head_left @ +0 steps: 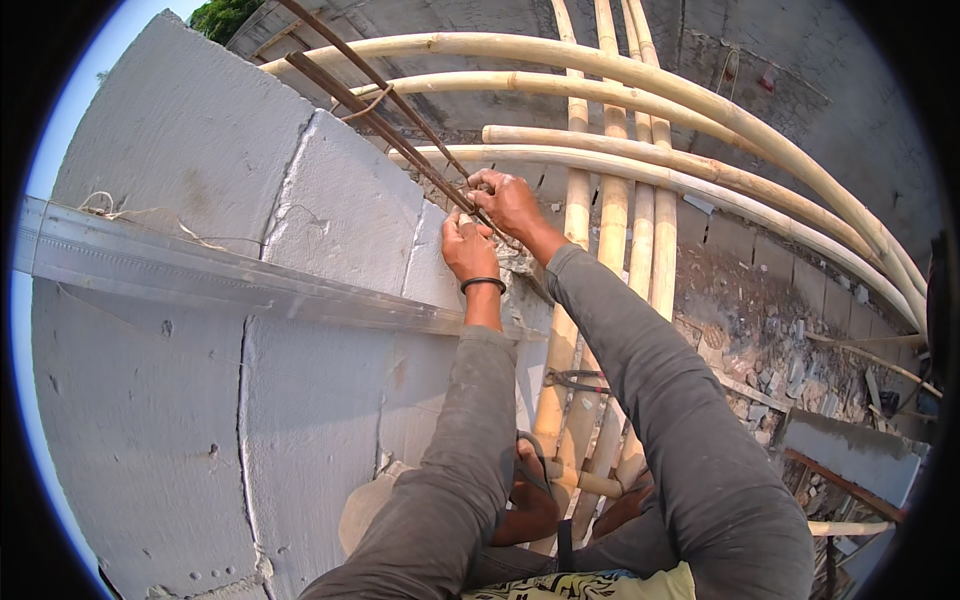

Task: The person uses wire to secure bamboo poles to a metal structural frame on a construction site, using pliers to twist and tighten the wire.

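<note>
Rusty steel rebars (401, 150) slant down from the upper left along the edge of a grey block wall (190, 130). Around their lower part my left hand (470, 252), with a dark band at the wrist, has its fingers curled closed. Just above and to the right, my right hand (512, 205) is closed in a pinch against the same bars. Whatever sits between its fingertips is too small or hidden to name. A loop of tie wire (368, 103) goes round the bars farther up.
Crossed bamboo poles (612, 215) form a scaffold under my feet (530, 490) and ahead. Pincers with red handles (580, 381) lie on the poles below my right forearm. A clear plastic strip (230, 285) runs along the wall. Rubble (770, 370) covers the ground far below right.
</note>
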Demonstrator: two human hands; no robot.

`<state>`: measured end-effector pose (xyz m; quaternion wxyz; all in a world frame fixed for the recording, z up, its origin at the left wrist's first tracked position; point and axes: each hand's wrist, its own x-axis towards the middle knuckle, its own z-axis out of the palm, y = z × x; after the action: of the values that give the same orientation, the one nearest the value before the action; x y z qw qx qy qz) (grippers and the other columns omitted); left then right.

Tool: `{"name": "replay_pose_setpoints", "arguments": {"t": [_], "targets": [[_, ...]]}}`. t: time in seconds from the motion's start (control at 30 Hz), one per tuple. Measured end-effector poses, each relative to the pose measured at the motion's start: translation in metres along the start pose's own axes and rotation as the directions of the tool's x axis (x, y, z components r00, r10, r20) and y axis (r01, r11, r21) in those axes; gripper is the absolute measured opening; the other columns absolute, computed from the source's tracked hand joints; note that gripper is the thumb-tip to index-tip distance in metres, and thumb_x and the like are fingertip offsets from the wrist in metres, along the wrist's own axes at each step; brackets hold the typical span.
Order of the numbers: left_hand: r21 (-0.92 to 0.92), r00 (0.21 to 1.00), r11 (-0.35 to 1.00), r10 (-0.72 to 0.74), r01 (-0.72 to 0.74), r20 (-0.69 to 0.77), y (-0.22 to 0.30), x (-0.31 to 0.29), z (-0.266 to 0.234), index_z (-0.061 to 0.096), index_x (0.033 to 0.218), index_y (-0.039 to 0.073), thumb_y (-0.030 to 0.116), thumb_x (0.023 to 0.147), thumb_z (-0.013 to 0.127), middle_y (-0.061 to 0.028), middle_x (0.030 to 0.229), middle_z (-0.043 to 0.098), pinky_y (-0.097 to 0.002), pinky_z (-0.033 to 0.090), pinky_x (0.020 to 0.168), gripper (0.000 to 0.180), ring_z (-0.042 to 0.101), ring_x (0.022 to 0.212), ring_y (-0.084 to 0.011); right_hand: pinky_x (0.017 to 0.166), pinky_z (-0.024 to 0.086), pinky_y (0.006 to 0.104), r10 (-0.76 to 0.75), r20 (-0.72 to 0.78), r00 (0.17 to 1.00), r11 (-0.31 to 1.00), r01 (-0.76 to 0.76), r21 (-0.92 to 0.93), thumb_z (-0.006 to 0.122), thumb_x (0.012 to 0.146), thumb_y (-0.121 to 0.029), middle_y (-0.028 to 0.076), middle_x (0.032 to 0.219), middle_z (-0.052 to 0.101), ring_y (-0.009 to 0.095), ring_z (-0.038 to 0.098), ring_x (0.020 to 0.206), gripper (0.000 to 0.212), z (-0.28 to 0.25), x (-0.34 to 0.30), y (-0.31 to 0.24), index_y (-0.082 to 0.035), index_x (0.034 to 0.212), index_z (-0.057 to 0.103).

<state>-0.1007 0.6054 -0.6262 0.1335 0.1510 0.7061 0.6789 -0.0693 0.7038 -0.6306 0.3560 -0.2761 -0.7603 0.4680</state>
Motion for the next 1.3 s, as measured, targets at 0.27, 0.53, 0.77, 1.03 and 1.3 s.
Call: {"name": "replay_pose_setpoints", "arguments": {"t": [0.27,0.53,0.77,1.03,1.3], "targets": [[-0.081,1.000,0.997,-0.006,0.007,0.016,0.008,0.022,0.006,0.058,0.095,0.003,0.019,0.098,0.047,-0.0009,0.063,0.053,-0.0226,0.039,0.045,0.020,0.047,0.050,-0.0071,0.062,0.045,0.0354,0.006,-0.009,1.000,1.000,-0.006,0.026,0.069,0.081,-0.021,0.012,0.071,0.059,0.021,0.056,0.065,0.023,0.002,0.000,-0.004,-0.006,0.097,0.063],[0.269,0.902,0.905,0.387,-0.330,-0.194,-0.010,0.006,0.007,0.064,0.110,-0.001,0.013,0.089,0.060,-0.0020,0.068,0.055,-0.0272,0.047,0.056,0.025,0.052,0.058,-0.0099,0.072,0.049,0.0423,0.018,0.050,0.999,0.987,-0.026,0.157,0.063,0.085,-0.021,0.020,0.087,0.066,0.035,0.065,0.082,0.020,-0.001,-0.014,0.011,-0.004,0.096,0.061],[0.487,0.825,0.722,0.566,-0.491,-0.007,0.002,0.011,-0.002,0.070,0.090,-0.003,0.015,0.084,0.070,-0.0100,0.083,0.065,-0.0331,0.048,0.065,0.019,0.062,0.073,-0.0201,0.072,0.049,0.0396,-0.090,0.143,0.986,0.974,0.057,0.221,0.060,0.088,-0.022,0.018,0.089,0.067,0.036,0.064,0.084,0.020,-0.006,-0.026,0.010,-0.004,0.098,0.063],[0.324,0.939,0.925,0.275,-0.200,-0.205,-0.053,-0.011,-0.017,0.070,0.090,-0.004,0.017,0.091,0.064,-0.0109,0.081,0.070,-0.0270,0.055,0.062,0.021,0.068,0.074,-0.0161,0.083,0.049,0.0465,0.075,0.154,0.985,0.967,-0.034,-0.253,0.057,0.084,-0.022,0.026,0.094,0.065,0.042,0.063,0.092,0.027,-0.004,-0.009,0.009,0.001,0.093,0.068],[-0.093,0.955,0.985,0.115,-0.145,-0.275,-0.040,-0.008,0.004,0.067,0.094,-0.005,0.014,0.092,0.061,-0.0108,0.084,0.068,-0.0281,0.057,0.066,0.020,0.068,0.075,-0.0178,0.085,0.048,0.0429,0.157,0.073,0.985,0.984,-0.162,0.073,0.051,0.087,-0.021,0.024,0.098,0.066,0.038,0.063,0.095,0.029,0.002,-0.011,0.016,0.002,0.094,0.067]]}}
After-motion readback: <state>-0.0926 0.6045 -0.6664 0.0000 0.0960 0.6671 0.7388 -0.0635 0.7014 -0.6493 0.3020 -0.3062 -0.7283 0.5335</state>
